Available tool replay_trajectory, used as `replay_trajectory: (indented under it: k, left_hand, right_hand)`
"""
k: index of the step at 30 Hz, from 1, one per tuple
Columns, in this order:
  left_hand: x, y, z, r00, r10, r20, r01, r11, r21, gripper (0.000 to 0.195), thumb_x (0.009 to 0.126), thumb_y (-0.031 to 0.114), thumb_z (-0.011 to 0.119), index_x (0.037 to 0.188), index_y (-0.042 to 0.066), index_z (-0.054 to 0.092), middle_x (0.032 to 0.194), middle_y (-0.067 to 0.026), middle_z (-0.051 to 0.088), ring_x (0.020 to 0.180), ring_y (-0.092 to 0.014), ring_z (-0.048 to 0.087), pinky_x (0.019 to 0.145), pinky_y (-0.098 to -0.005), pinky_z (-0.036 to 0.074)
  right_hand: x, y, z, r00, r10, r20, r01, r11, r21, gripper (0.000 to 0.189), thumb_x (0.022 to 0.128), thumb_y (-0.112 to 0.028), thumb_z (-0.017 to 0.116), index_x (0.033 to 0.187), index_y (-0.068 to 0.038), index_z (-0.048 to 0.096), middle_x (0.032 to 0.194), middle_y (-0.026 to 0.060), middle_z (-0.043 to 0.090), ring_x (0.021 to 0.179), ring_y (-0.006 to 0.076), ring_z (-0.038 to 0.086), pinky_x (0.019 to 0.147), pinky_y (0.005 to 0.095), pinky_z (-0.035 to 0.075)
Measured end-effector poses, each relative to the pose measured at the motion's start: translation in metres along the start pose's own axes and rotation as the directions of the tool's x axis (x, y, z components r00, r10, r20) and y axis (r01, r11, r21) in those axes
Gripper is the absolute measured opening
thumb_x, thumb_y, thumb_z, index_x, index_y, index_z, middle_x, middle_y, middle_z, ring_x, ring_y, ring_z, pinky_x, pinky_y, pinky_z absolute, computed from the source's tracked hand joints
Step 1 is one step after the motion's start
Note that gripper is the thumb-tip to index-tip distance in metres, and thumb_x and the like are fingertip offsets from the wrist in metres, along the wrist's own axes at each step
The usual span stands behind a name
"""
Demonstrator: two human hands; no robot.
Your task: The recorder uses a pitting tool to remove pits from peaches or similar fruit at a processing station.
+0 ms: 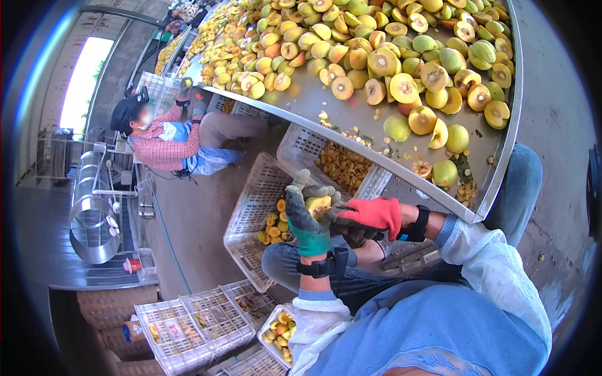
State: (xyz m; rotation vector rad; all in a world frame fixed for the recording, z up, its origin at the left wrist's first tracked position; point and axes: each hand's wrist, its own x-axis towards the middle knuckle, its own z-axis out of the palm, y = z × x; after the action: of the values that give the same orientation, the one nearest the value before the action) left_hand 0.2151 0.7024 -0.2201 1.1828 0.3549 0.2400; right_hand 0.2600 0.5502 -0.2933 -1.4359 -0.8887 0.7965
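In front of my body, my left hand point(308, 218), in a green and dark grey coated glove, holds a yellow peach half point(318, 205) with its cut face turned up. My right hand point(369, 216), in a red glove with dark, stained fingers, reaches to that cut face. Whether a tool sits in its fingers is hidden. Just beyond both hands runs the near rim of a metal table point(324, 126), heaped with halved peaches point(403, 88), many showing their stones. Beneath my left hand, a white plastic crate point(251, 211) contains peach pieces point(273, 228).
Under the table edge, another crate point(301, 145) holds brownish-orange pieces point(345, 164). A co-worker point(164, 136) sits farther along the table. Stacked crates point(197, 324) and a small crate of peach halves point(281, 331) stand behind my left arm. A hose point(169, 244) crosses the floor near a metal drum machine point(94, 211).
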Motion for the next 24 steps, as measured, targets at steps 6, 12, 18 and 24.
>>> replay_trajectory:
  k: [6, 12, 18, 24]
  left_hand:
    - [0.015, -0.003, -0.019, 0.96, 0.108, 0.259, -0.228, 0.84, 0.492, 0.054, 0.1, 0.045, 0.052, 0.116, -0.005, 0.062, 0.082, -0.0117, 0.071, 0.073, -0.019, 0.068, 0.073, -0.0306, 0.055]
    - [0.03, -0.014, -0.002, 0.983, -0.056, 0.173, 0.097, 0.966, -0.238, 0.048, 0.098, 0.045, 0.055, 0.118, 0.002, 0.061, 0.083, -0.0049, 0.067, 0.078, -0.023, 0.066, 0.072, -0.0368, 0.057]
    - [0.076, -0.047, -0.119, 0.936, 0.21, -0.283, -0.175, 0.974, 0.143, 0.029, 0.096, 0.019, 0.058, 0.121, 0.004, 0.058, 0.108, -0.0061, 0.061, 0.095, -0.022, 0.061, 0.086, -0.0346, 0.054]
    - [0.109, 0.011, -0.084, 0.426, 0.822, -0.378, -0.462, 0.557, 0.691, 0.035, 0.096, 0.014, 0.061, 0.126, -0.005, 0.057, 0.12, -0.0127, 0.06, 0.107, -0.023, 0.059, 0.093, -0.0381, 0.05]
  right_hand:
    - [0.01, -0.01, 0.004, 0.97, 0.244, 0.019, -0.23, 0.938, -0.26, 0.043, 0.096, -0.036, 0.057, 0.123, -0.002, 0.058, 0.098, 0.0176, 0.067, 0.091, 0.0321, 0.067, 0.08, 0.04, 0.053]
    - [0.006, 0.013, -0.012, 0.941, -0.113, 0.318, -0.067, 0.861, 0.504, 0.031, 0.097, -0.034, 0.053, 0.103, -0.004, 0.057, 0.078, 0.0037, 0.055, 0.067, 0.0153, 0.054, 0.057, 0.0265, 0.041]
    - [0.018, 0.015, -0.021, 0.892, 0.443, -0.091, -0.395, 0.862, 0.318, 0.05, 0.095, -0.054, 0.053, 0.099, -0.005, 0.063, 0.068, 0.0022, 0.06, 0.054, 0.0111, 0.056, 0.048, 0.0265, 0.043]
    - [0.025, 0.078, -0.024, 0.845, 0.222, -0.486, -0.458, 0.769, -0.446, 0.049, 0.087, -0.047, 0.062, 0.095, 0.001, 0.059, 0.089, 0.0249, 0.066, 0.085, 0.0395, 0.066, 0.076, 0.0493, 0.052]
